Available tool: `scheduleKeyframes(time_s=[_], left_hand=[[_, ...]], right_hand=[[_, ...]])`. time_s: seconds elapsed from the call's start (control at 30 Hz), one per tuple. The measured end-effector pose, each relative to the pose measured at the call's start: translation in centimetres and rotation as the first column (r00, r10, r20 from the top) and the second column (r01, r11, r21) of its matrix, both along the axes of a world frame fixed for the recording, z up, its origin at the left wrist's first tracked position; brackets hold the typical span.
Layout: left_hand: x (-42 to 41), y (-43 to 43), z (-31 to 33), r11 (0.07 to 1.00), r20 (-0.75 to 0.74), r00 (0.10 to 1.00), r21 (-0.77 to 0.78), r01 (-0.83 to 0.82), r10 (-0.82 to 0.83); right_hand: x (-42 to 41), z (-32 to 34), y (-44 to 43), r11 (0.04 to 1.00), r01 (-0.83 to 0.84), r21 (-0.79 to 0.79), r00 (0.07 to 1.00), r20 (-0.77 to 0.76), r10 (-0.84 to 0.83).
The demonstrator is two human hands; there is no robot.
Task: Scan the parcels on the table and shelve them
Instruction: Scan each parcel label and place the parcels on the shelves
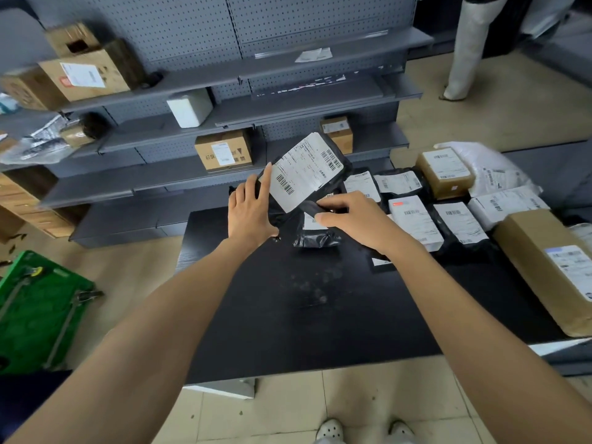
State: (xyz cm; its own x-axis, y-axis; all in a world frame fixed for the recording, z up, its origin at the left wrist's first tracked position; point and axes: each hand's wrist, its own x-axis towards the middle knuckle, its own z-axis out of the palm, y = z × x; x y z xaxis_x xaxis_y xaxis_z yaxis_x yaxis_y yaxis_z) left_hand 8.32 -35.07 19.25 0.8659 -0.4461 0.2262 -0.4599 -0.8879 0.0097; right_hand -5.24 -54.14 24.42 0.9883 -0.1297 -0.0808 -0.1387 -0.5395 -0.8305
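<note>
A black poly-bag parcel (306,173) with a white barcode label is held tilted above the black table (288,315). My left hand (251,208) supports its left edge with the index finger straight along the label. My right hand (350,217) pinches the parcel's lower black edge between thumb and fingers. Under it lies another small black bag parcel (315,233). Several more labelled black bags (413,219) lie in rows to the right. No scanner is visible.
Grey pegboard shelves (192,174) behind the table hold cardboard boxes (224,150) and a white parcel (189,108). A long brown box (544,267) and a white sack (490,168) sit at the table's right. A green cart (35,309) stands left. A person's legs (464,52) stand far right.
</note>
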Motion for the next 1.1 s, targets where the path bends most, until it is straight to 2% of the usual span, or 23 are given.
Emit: scheduleKeyframes(time_s=[0.47,0.7,0.93,1.1], left_hand=[[1.0,3.8,-1.6,0.994,-0.101,0.990,0.034,0.100,-0.096],[-0.6,-1.5,-2.5,0.960,-0.146,0.950,0.005,0.281,-0.277],[-7.3,-13.1,-5.4,0.854,-0.220,0.830,-0.029,0.520,-0.513],[-17.1,-23.0,-6.6,0.698,-0.278,0.665,-0.028,0.715,-0.693]], right_hand=[[-0.5,-2.1,4.7,0.983,0.182,0.005,0.983,-0.030,-0.182],[-5.1,-3.5,2.1,0.931,0.363,-0.023,0.930,-0.047,-0.364],[-14.5,-4.5,-4.0,0.783,0.618,-0.072,0.775,-0.110,-0.622],[-24.1,-4.4,-8.3,0.637,0.768,-0.069,0.633,-0.075,-0.771]])
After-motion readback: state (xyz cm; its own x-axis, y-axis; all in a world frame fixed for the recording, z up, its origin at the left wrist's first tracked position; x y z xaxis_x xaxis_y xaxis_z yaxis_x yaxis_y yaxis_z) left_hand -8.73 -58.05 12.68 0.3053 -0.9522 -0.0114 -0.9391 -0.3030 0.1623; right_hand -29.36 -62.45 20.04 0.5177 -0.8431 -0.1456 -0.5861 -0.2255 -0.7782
